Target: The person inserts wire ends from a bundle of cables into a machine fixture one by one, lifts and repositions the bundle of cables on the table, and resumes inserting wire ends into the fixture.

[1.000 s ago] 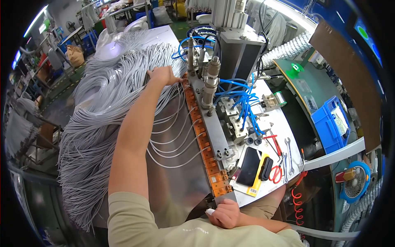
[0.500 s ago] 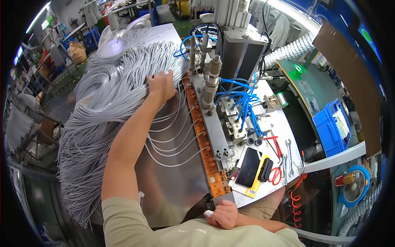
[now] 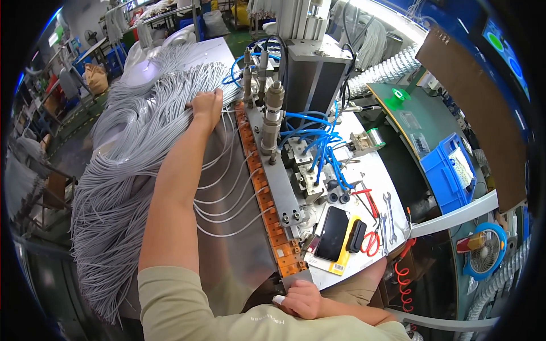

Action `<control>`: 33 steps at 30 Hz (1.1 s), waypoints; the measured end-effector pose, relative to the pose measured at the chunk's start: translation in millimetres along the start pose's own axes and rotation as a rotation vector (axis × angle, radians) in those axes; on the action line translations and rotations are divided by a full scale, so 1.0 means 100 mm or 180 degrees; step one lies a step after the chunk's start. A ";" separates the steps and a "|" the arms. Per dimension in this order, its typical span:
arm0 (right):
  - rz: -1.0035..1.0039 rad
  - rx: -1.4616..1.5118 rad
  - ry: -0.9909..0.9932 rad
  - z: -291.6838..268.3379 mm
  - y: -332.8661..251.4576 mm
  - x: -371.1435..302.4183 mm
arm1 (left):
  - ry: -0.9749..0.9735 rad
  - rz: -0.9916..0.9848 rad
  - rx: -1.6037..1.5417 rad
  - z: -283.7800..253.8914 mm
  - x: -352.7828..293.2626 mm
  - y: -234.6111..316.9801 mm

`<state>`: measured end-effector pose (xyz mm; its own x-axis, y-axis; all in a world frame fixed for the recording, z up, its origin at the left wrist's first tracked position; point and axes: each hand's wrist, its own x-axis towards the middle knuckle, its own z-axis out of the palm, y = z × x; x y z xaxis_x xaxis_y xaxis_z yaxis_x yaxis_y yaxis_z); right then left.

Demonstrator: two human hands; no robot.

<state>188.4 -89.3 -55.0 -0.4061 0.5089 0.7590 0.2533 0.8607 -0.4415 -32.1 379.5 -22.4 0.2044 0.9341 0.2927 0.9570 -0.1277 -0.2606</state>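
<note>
My left hand (image 3: 206,109) reaches out to the far end of a large pile of grey cables (image 3: 136,142). Its fingers are drawn together on a grey cable by the cable ends; the fingertips are partly hidden. Just right of it runs a long orange fixture strip (image 3: 263,196) with a row of slots. Several grey cables loop from the pile into these slots. Close to my body, my right hand (image 3: 301,299) lies curled by the near end of the strip, at a metal plate. White wrapping covers one of its digits, and the inside of the hand is hidden.
A press machine (image 3: 273,119) with blue air tubes (image 3: 327,150) stands along the strip. To its right lie a phone (image 3: 333,233), red-handled scissors (image 3: 371,243) and wrenches (image 3: 389,219). Farther right are a blue bin (image 3: 452,176) and a small fan (image 3: 486,253).
My left hand's fingers have drawn from spread over the cables to closed together. The whole view has shifted slightly, so the scene sits farther left. My right hand stays curled in place.
</note>
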 end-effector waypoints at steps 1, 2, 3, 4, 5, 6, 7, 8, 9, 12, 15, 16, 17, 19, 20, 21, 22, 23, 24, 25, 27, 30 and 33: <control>-0.0002 0.0014 0.0016 0.00 -0.01 0.01 | 0.0065 0.0002 0.0060 0.03 0.02 -0.01; -0.0008 0.0029 0.0034 -0.01 -0.03 0.01 | 0.0132 0.0001 0.0123 0.04 0.05 -0.02; -0.0031 0.0021 0.0051 0.00 -0.04 0.02 | 0.0158 0.0001 0.0137 0.05 0.07 -0.04; -0.0016 -0.0015 0.0104 0.00 -0.04 0.01 | 0.0059 0.0038 0.0110 0.01 0.08 -0.02; -0.0005 -0.0051 0.0156 0.01 -0.04 0.01 | -0.0036 0.0072 0.0084 -0.04 0.09 -0.01; 0.0002 -0.0088 0.0207 0.02 -0.05 0.01 | -0.0129 0.0103 0.0057 -0.10 0.10 0.00; -0.0032 -0.0124 0.0224 0.03 -0.05 0.02 | -0.0077 0.0109 0.0058 -0.17 0.13 -0.05; 0.0018 -0.0097 0.0277 0.04 -0.06 0.03 | -0.0046 -0.0079 -0.0126 -0.23 0.14 -0.14; 0.0070 -0.0060 0.0320 0.04 -0.07 0.04 | -0.0025 -0.0274 -0.0313 -0.30 0.14 -0.26; 0.0112 -0.0067 0.0308 0.04 -0.10 0.01 | 0.0415 -0.0645 -0.0752 -0.47 0.17 -0.54; 0.0117 -0.0127 0.0197 0.05 -0.09 0.01 | 0.1055 -0.0939 -0.1020 -0.51 0.20 -0.67; 0.0110 -0.0166 0.0153 0.05 -0.08 0.01 | 0.1285 -0.1053 -0.1045 -0.50 0.21 -0.70; 0.0106 -0.0205 0.0109 0.05 -0.08 0.02 | 0.1514 -0.1166 -0.1071 -0.48 0.22 -0.72; 0.0092 -0.0238 0.0041 0.05 -0.07 0.02 | 0.1685 -0.1016 -0.0699 -0.36 0.23 -0.62; 0.0110 -0.0212 0.0059 0.04 -0.07 0.02 | 0.1851 -0.0864 -0.0315 -0.27 0.22 -0.54; 0.0133 -0.0192 0.0090 0.04 -0.07 0.02 | 0.2012 -0.0694 0.0070 -0.21 0.22 -0.50; 0.0155 -0.0173 0.0123 0.04 -0.08 0.02 | 0.2016 -0.0702 0.0067 -0.16 0.23 -0.48; 0.0147 -0.0177 0.0121 0.05 -0.07 0.01 | 0.1793 -0.0266 0.0215 -0.12 0.24 -0.48; 0.0164 -0.0153 0.0213 0.05 -0.05 -0.01 | 0.1566 0.0196 0.0360 -0.09 0.29 -0.43; 0.0179 -0.0128 0.0309 0.05 -0.03 -0.02 | 0.1336 0.0657 0.0510 -0.08 0.33 -0.40; 0.0205 -0.0104 0.0429 0.06 -0.07 -0.05 | 0.1292 0.0479 0.0293 0.00 0.34 -0.40; 0.0204 -0.0070 0.0373 0.03 -0.08 -0.01 | 0.1188 0.0074 -0.0117 -0.03 0.37 -0.44; 0.0172 -0.0099 0.0379 0.04 -0.09 0.00 | 0.0937 -0.1355 -0.2056 -0.28 0.37 -0.51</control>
<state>182.5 -97.2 -52.9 -0.2844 0.5477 0.7869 0.3000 0.8304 -0.4696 -67.1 411.1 27.8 -0.2426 0.8318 0.4993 0.8763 -0.0328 0.4806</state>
